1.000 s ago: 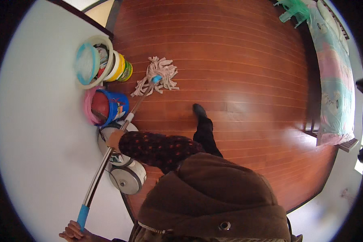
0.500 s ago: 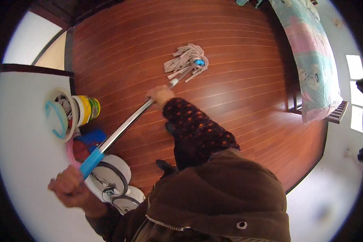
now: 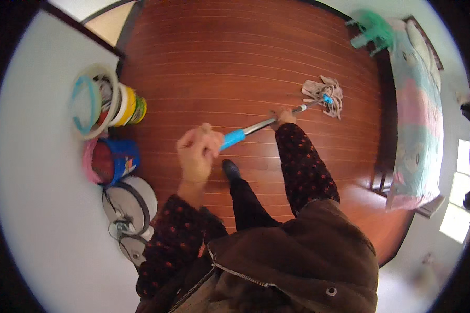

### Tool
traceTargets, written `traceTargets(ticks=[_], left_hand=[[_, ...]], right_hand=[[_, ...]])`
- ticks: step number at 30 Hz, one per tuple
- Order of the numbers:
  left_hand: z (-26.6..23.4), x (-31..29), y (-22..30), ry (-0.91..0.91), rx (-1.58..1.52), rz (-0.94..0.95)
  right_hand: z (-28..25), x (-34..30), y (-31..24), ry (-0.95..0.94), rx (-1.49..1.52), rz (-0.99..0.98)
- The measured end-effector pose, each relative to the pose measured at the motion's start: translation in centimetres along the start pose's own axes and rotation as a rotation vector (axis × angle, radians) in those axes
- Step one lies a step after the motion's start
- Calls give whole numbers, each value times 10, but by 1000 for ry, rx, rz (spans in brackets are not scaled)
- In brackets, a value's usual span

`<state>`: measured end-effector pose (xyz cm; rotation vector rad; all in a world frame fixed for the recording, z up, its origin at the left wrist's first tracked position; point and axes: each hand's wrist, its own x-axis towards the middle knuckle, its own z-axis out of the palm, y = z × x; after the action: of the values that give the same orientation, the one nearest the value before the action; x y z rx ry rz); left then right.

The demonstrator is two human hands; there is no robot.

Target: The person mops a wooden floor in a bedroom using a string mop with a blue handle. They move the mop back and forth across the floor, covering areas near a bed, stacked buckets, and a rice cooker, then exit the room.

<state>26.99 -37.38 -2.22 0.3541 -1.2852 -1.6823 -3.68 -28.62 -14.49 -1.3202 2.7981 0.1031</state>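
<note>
A string mop (image 3: 259,125) with a metal pole and blue grip slants from my left hand out to the far right. Its pinkish-beige strands (image 3: 324,95) lie on the wooden floor around a blue hub. My left hand (image 3: 199,147) is closed round the top of the blue grip, level with the middle of the view. Farther down the pole, close to the mop head, my right hand (image 3: 283,117) wraps the metal tube. Its fingers are partly blurred.
Along the left wall stand stacked basins (image 3: 96,101), a yellow bucket (image 3: 132,108), a blue bucket (image 3: 122,159) and a white round-lidded container (image 3: 136,201). A bed with pastel bedding (image 3: 418,120) lines the right side; a green chair (image 3: 373,32) is at the far right. My shoe (image 3: 230,168) is on the floor.
The mop head has swept right across the floor, toward the bed. Both hands have moved right with the pole, the left one coming away from the wall containers. The view has shifted too.
</note>
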Motion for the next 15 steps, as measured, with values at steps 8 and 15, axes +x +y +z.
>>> traceTargets(ticks=[8, 15], left_hand=[[-158, -132, 155, 441, 27, 122], [-168, -234, 280, 833, 372, 210]], right_hand=[[11, -63, -271, -199, 193, -613], [-17, -173, -455, -199, 523, -1016]])
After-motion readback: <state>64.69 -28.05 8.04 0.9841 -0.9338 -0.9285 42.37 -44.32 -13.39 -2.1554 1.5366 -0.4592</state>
